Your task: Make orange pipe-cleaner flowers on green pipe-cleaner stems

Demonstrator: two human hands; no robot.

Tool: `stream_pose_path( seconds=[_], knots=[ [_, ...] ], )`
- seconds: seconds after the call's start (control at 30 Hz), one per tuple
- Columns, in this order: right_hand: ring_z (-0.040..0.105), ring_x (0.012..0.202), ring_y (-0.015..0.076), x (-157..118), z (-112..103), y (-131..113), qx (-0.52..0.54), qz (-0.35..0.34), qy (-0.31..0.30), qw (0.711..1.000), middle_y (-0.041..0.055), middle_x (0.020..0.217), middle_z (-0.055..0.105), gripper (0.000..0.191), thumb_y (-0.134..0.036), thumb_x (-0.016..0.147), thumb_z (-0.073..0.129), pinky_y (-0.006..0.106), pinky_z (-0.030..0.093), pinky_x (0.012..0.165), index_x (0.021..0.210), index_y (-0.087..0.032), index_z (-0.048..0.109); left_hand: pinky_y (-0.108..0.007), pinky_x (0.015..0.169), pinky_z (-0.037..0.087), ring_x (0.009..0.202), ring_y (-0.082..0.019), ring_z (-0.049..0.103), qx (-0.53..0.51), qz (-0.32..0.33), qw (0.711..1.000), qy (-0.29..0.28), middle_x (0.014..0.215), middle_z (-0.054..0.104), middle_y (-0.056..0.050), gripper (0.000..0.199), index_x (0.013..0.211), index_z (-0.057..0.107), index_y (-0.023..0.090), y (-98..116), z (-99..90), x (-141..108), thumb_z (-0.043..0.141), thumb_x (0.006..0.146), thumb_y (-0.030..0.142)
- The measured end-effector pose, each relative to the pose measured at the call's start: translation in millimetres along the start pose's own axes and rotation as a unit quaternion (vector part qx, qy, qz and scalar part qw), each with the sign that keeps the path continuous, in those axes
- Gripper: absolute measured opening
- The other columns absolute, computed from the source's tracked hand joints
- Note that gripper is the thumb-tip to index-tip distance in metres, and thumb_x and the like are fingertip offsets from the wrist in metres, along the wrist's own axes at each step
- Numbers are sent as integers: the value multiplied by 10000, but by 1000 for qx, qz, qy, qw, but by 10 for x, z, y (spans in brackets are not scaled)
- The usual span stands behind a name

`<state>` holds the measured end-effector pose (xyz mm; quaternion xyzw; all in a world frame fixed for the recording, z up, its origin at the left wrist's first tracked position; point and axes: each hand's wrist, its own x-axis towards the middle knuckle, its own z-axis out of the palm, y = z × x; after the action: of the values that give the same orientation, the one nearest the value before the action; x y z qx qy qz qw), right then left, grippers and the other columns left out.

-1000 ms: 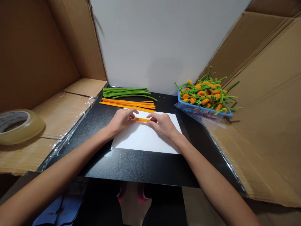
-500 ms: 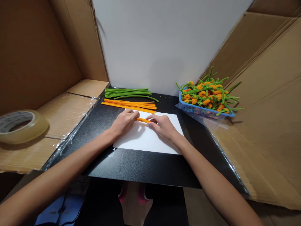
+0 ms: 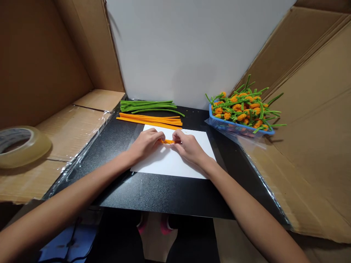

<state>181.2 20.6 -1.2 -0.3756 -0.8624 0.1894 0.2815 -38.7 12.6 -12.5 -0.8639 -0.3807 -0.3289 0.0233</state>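
Observation:
Between my two hands, just above a white sheet of paper (image 3: 170, 164), is a short twisted length of orange pipe cleaner (image 3: 168, 141). My left hand (image 3: 148, 142) pinches its left end, and my right hand (image 3: 188, 145) pinches the other end. Only the middle stretch shows; my fingers cover both ends. Right behind the paper lie several straight orange pipe cleaners (image 3: 149, 119), side by side. Beyond them is a bundle of green pipe cleaners (image 3: 148, 106).
At the back right stands a blue basket (image 3: 233, 127) heaped with orange and green pipe-cleaner pieces, on clear plastic. A roll of clear tape (image 3: 30, 153) rests on cardboard at left. Cardboard walls (image 3: 309, 120) flank the black table (image 3: 164, 193); a white panel (image 3: 197, 47) closes the back.
My hands have drawn closer together along the orange piece, so less of it shows. My right fingers have curled in more tightly. The view has shifted slightly.

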Motion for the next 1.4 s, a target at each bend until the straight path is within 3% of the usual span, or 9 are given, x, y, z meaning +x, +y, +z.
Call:
stream_pose_path(
  seconds=[0.23,0.43,0.8,1.0,1.17,1.27,1.4],
  knots=[
    [454,606,112,-13,48,9,-3,-34,3,999,-42,706,514,129,-108,843,506,217,302,610,848,-215,435,-203,629,423,675,-122,574,0,-8,999,46,749,635,5,161,827,602,169,131,60,-22,554,810,15],
    [416,593,105,-20,56,-13,15,-54,-12,998,-47,694,495,181,-47,793,472,210,287,614,814,-215,408,-209,582,390,635,-126,525,18,42,994,104,675,579,14,182,778,560,175,195,105,-27,515,843,10],
    [395,588,113,-17,76,-50,26,-92,-27,995,-41,667,475,169,-69,779,454,214,291,610,760,-219,380,-213,606,412,672,-134,529,21,87,989,115,665,570,10,224,756,539,185,209,138,-72,485,864,-4],
    [453,599,122,57,97,-10,42,-23,6,999,-38,689,527,121,-127,825,478,224,311,610,798,-221,407,-241,627,431,706,-162,553,53,69,993,84,713,625,-21,163,834,590,163,108,158,10,497,902,48],
    [577,653,147,80,77,-14,99,39,13,994,-31,711,594,93,-175,870,514,241,380,639,848,-221,437,-267,688,462,775,-183,587,64,109,992,-18,805,679,-47,154,994,658,155,19,89,71,513,946,131],
    [617,746,167,69,15,-24,79,43,22,996,8,815,656,102,-254,881,599,263,412,692,910,-208,513,-272,716,472,811,-183,605,70,69,994,-42,851,700,-57,178,1016,678,165,-39,18,57,519,944,132],
    [625,753,164,58,-33,-13,61,49,18,997,21,826,690,60,-207,893,588,269,418,713,951,-192,592,-289,754,487,869,-195,619,72,8,996,-56,914,708,-65,167,1005,678,173,-64,-45,55,548,920,111]
  ],
)
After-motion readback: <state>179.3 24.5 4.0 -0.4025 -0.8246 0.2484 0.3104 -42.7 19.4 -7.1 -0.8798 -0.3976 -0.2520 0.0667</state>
